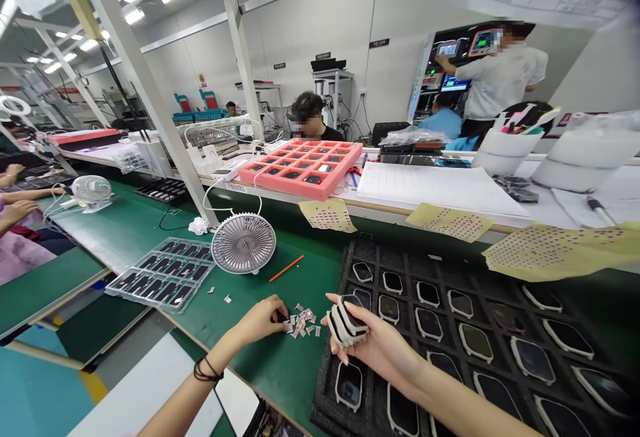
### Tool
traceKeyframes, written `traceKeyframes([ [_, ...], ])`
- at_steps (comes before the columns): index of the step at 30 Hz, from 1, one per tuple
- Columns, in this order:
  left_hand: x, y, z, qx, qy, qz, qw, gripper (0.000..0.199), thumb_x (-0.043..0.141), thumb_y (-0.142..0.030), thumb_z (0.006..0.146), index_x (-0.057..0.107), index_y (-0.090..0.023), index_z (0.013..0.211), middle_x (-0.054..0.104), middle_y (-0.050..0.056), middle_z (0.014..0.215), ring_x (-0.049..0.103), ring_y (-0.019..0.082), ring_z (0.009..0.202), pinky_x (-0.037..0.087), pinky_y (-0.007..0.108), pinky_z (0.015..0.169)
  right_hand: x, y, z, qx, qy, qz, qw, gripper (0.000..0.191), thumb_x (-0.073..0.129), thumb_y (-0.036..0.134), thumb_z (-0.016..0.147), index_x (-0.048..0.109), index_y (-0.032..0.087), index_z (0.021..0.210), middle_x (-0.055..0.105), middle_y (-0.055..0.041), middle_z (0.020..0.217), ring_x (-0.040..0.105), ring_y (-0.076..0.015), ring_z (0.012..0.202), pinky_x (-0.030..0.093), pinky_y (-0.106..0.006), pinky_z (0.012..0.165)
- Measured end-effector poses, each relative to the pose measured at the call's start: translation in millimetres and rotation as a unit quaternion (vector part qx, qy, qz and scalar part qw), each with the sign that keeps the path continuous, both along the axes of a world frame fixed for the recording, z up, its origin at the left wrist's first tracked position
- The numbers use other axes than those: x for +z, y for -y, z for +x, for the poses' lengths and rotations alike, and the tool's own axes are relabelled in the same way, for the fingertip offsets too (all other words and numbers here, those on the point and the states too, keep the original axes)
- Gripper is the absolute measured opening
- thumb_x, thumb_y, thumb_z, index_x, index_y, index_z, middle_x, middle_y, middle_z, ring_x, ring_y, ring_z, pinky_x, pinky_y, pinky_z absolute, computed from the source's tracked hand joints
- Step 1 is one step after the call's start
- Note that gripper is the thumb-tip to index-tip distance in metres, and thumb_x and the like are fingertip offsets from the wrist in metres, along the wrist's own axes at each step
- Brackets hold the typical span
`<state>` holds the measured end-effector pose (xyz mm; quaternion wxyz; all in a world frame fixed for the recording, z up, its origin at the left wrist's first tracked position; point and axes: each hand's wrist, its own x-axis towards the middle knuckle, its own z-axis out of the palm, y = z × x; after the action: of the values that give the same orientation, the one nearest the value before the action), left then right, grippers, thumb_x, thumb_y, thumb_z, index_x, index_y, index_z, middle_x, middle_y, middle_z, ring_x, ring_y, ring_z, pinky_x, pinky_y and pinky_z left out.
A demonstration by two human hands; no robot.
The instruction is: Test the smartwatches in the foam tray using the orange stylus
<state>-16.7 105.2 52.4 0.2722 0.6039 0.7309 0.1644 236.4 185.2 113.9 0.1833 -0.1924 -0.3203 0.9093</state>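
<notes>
My right hand [377, 340] is wrapped round a small stack of watch cases [345, 322] with pale frames and dark screens, held above the left edge of a black foam tray [320, 400]. More watch cases [349, 384] lie in the tray's compartments. My left hand [263, 322] has its fingers bent down and drawn together at the left edge of a pile of small pinkish-white pieces [301, 322] on the green bench [260, 367]. Whatever is between those fingertips, if anything, is too small to make out.
A round fan [243, 244] and an orange stick [286, 268] are behind my left hand. To the left is a clear tray of black parts [165, 274]. On the shelf rests a pink foam tray [300, 167]. A person [315, 117] sits behind it; others are farther off.
</notes>
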Motion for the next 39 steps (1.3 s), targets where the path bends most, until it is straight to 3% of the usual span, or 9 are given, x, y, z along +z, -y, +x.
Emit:
traceKeyframes([
  [6, -3.5, 6.5, 2.9, 0.028, 0.073, 0.024, 0.997, 0.016, 0.061, -0.03, 0.072, 0.063, -0.015, 0.065, 0.066, 0.003, 0.07, 0.063, 0.017, 0.062, 0.049, 0.025, 0.059, 2.0, 1.7, -0.6, -0.011, -0.001, 0.022, 1.0, 0.06, 0.07, 0.042, 0.076, 0.05, 0.015, 0.125, 0.064, -0.0062, 0.085, 0.062, -0.0206, 0.061, 0.042, -0.03, 0.052],
  [10, 23.7, 3.6, 29.3, 0.113, 0.092, 0.129, 0.981, 0.027, 0.048, -0.038, 0.086, 0.059, -0.014, 0.08, 0.066, 0.006, 0.076, 0.064, 0.019, 0.072, 0.05, 0.028, 0.066, 0.0, 5.4, 1.8, -0.067, -0.022, 0.102, 0.992, 0.06, 0.065, 0.044, 0.082, 0.042, 0.023, 0.133, 0.063, -0.0055, 0.096, 0.06, -0.0189, 0.068, 0.044, -0.033, 0.062],
  [11, 34.4, 2.5, 42.9, 0.132, 0.104, 0.169, 0.971, 0.029, 0.044, -0.04, 0.089, 0.058, -0.015, 0.085, 0.066, 0.006, 0.081, 0.064, 0.019, 0.076, 0.05, 0.028, 0.067, -1.5, 6.5, 3.2, -0.088, -0.028, 0.136, 0.986, 0.06, 0.063, 0.045, 0.084, 0.039, 0.025, 0.135, 0.062, -0.0051, 0.099, 0.059, -0.0186, 0.07, 0.045, -0.034, 0.066],
  [14, 67.0, -1.1, 95.0, 0.165, 0.256, 0.355, 0.884, 0.018, 0.058, -0.035, 0.084, 0.058, -0.017, 0.084, 0.063, 0.003, 0.076, 0.063, 0.016, 0.069, 0.051, 0.025, 0.063, -6.1, 10.8, 9.1, -0.167, -0.021, 0.245, 0.955, 0.06, 0.06, 0.046, 0.087, 0.035, 0.029, 0.138, 0.061, -0.0052, 0.107, 0.059, -0.021, 0.085, 0.044, -0.038, 0.082],
  [16, 83.5, -4.5, 128.3, 0.136, 0.309, 0.412, 0.846, 0.013, 0.061, -0.03, 0.084, 0.06, -0.017, 0.08, 0.06, 0.001, 0.074, 0.06, 0.013, 0.062, 0.05, 0.022, 0.057, -7.3, 14.1, 14.0, -0.223, -0.006, 0.29, 0.931, 0.057, 0.06, 0.047, 0.086, 0.038, 0.031, 0.136, 0.058, -0.0058, 0.117, 0.056, -0.0232, 0.098, 0.042, -0.039, 0.091],
  [19, 95.0, -11.7, 159.8, 0.087, 0.361, 0.443, 0.816, 0.011, 0.062, -0.026, 0.084, 0.064, -0.017, 0.079, 0.057, 0.001, 0.073, 0.058, 0.011, 0.06, 0.049, 0.021, 0.054, -6.8, 18.0, 20.2, -0.271, 0.001, 0.318, 0.909, 0.052, 0.059, 0.049, 0.086, 0.041, 0.035, 0.133, 0.052, -0.0043, 0.128, 0.05, -0.0242, 0.112, 0.037, -0.039, 0.1],
  [30, 91.3, -17.6, 171.5, 0.076, 0.33, 0.502, 0.796, 0.006, 0.067, -0.019, 0.081, 0.069, -0.017, 0.075, 0.059, 0.002, 0.068, 0.057, 0.013, 0.066, 0.046, 0.023, 0.059, -8.1, 16.7, 21.9, -0.303, -0.001, 0.381, 0.874, 0.047, 0.051, 0.045, 0.092, 0.036, 0.033, 0.135, 0.046, -0.0055, 0.133, 0.043, -0.0246, 0.123, 0.03, -0.041, 0.106],
  [36, 82.9, -27.0, 182.2, 0.124, 0.455, 0.45, 0.758, 0.01, 0.07, -0.026, 0.08, 0.068, -0.018, 0.073, 0.056, -0.001, 0.068, 0.055, 0.01, 0.064, 0.047, 0.02, 0.059, -7.7, 15.2, 22.7, -0.316, 0.008, 0.391, 0.864, 0.047, 0.051, 0.044, 0.093, 0.035, 0.033, 0.136, 0.044, -0.0057, 0.135, 0.04, -0.0246, 0.126, 0.028, -0.042, 0.109],
  [39, 80.3, -28.2, 185.0, 0.115, 0.445, 0.462, 0.758, 0.007, 0.069, -0.026, 0.081, 0.071, -0.02, 0.077, 0.056, -0.001, 0.071, 0.055, 0.01, 0.067, 0.048, 0.02, 0.062, -9.3, 12.4, 22.5, -0.333, 0.005, 0.405, 0.851, 0.046, 0.05, 0.043, 0.093, 0.037, 0.031, 0.135, 0.045, -0.0063, 0.135, 0.042, -0.0255, 0.124, 0.03, -0.043, 0.108],
])
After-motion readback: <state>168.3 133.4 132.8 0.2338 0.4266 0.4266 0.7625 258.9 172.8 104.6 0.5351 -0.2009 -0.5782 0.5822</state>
